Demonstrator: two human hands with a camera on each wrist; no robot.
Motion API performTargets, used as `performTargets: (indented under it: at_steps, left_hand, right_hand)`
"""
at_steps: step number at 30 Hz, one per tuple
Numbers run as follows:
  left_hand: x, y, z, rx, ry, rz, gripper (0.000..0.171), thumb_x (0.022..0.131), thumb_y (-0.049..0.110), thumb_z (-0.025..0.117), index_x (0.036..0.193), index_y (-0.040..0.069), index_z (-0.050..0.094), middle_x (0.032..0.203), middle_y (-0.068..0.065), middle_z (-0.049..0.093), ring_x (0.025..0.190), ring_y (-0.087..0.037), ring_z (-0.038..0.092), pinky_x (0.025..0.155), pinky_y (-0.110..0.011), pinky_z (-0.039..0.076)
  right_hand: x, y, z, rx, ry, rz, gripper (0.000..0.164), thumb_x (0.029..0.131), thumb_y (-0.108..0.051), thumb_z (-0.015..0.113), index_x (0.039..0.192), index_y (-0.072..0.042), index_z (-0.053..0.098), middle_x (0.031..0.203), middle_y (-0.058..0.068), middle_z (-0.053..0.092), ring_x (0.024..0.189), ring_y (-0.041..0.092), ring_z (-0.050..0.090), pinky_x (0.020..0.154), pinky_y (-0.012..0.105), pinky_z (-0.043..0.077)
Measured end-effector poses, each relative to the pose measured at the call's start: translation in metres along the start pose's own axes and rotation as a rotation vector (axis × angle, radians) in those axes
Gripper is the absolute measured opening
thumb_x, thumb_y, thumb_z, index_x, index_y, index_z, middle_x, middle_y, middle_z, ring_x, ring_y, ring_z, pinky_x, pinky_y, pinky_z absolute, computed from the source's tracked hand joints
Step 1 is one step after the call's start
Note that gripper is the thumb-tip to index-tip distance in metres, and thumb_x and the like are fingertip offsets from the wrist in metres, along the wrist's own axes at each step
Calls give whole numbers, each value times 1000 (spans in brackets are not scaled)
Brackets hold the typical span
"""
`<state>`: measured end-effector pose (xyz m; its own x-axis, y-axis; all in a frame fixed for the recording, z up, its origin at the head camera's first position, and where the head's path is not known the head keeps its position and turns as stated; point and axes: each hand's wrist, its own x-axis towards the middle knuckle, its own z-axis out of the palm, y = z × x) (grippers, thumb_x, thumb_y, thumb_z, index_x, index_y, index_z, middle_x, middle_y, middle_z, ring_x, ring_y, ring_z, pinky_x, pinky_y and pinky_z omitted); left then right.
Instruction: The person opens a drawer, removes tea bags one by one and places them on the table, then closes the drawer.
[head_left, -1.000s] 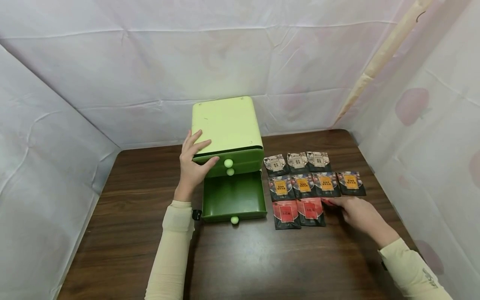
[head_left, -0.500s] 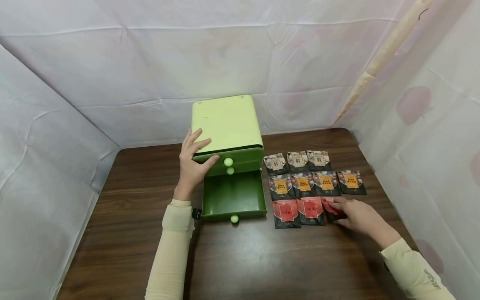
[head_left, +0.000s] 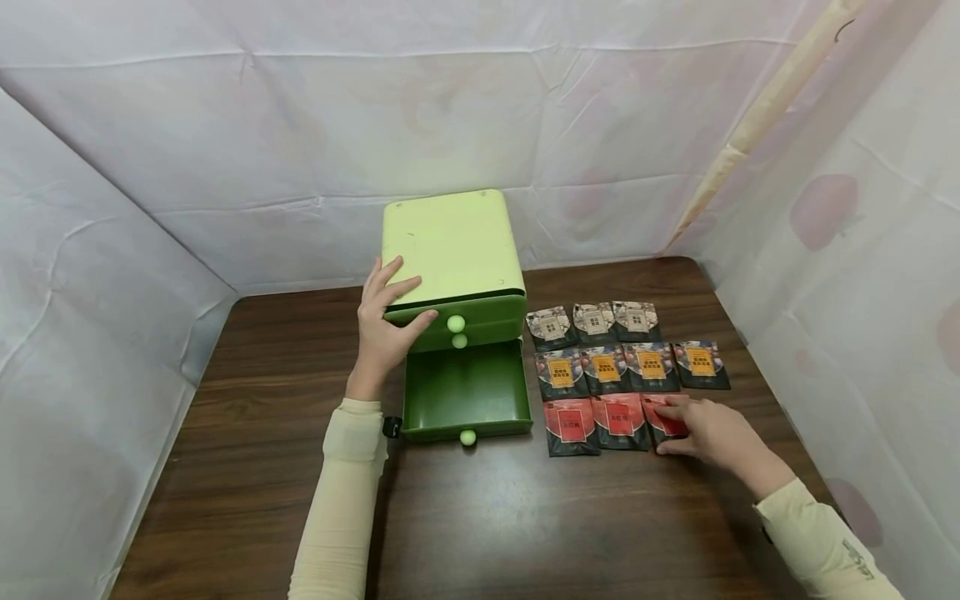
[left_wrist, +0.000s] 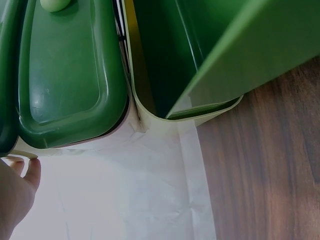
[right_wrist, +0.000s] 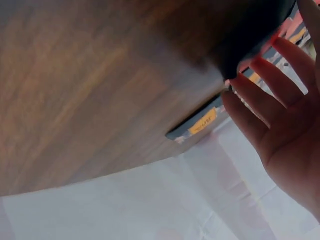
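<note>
A green drawer cabinet with a pale top stands at the middle of the table. My left hand rests on its front left corner, fingers spread over the top and thumb on the upper drawer front. Below, the bottom drawer is pulled out, with nothing visible inside. To the right, my right hand touches the rightmost red packet, which lies on the table partly hidden under the fingers. The fingers look fairly straight in the right wrist view. Two more red packets lie left of it.
Behind the red row lies a row of several orange-labelled packets. Three beige-labelled packets form the row farthest back. White cloth walls enclose the dark wooden table at the back and sides.
My right hand lowered the rightmost red packet flat beside the other two, and its fingers shifted over it. The left hand and the cabinet stay in place.
</note>
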<state>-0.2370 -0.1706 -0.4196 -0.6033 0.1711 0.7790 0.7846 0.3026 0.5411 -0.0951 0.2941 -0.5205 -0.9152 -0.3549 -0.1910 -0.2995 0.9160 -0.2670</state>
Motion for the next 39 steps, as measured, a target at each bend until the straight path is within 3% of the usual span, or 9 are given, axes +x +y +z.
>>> performTargets:
  at_steps: [5, 11, 15, 25, 30, 39]
  left_hand:
    - [2, 0, 1, -6, 2, 6, 42, 70, -4, 82, 108, -13, 67, 130, -38, 47, 131, -61, 23, 110, -58, 17]
    - [1, -2, 1, -17, 1, 9, 41, 73, 3, 82, 108, -12, 68, 131, -38, 47, 132, -60, 23, 110, -58, 16]
    - [0, -2, 1, -9, 2, 5, 43, 69, -3, 81, 108, -12, 68, 131, -38, 47, 132, -60, 23, 110, -58, 17]
    - [0, -1, -1, -10, 0, 5, 42, 73, 1, 83, 109, -13, 67, 131, -38, 47, 131, -60, 23, 110, -59, 16]
    - [0, -1, -1, -9, 0, 0, 42, 72, 0, 83, 109, -13, 67, 131, -38, 47, 132, -60, 23, 110, -58, 16]
    - [1, 1, 1, -12, 2, -3, 42, 70, -3, 82, 108, -13, 67, 130, -38, 47, 131, -61, 23, 110, -59, 17]
  right_hand:
    - [0, 0, 5, -6, 43, 36, 70, 68, -47, 86, 122, -5, 69, 124, 23, 61, 93, 37, 66, 67, 51, 53]
    - [-1, -3, 7, 0, 70, 48, 69, 66, -46, 87, 121, -7, 70, 123, 21, 62, 87, 33, 68, 60, 47, 53]
    - [-2, -4, 8, -12, 89, 47, 66, 66, -45, 88, 116, -6, 72, 121, 20, 64, 85, 33, 68, 59, 46, 53]
    - [-1, -11, 5, -36, 192, -13, 62, 68, -47, 86, 111, -5, 74, 114, 18, 67, 90, 32, 68, 66, 47, 54]
    - [5, -21, -2, -44, 237, -49, 59, 70, -44, 86, 112, -5, 73, 101, 14, 71, 80, 26, 68, 59, 44, 54]
    - [28, -56, -17, -14, 217, -110, 42, 76, -38, 84, 104, -8, 75, 84, 2, 71, 60, 9, 58, 48, 30, 46]
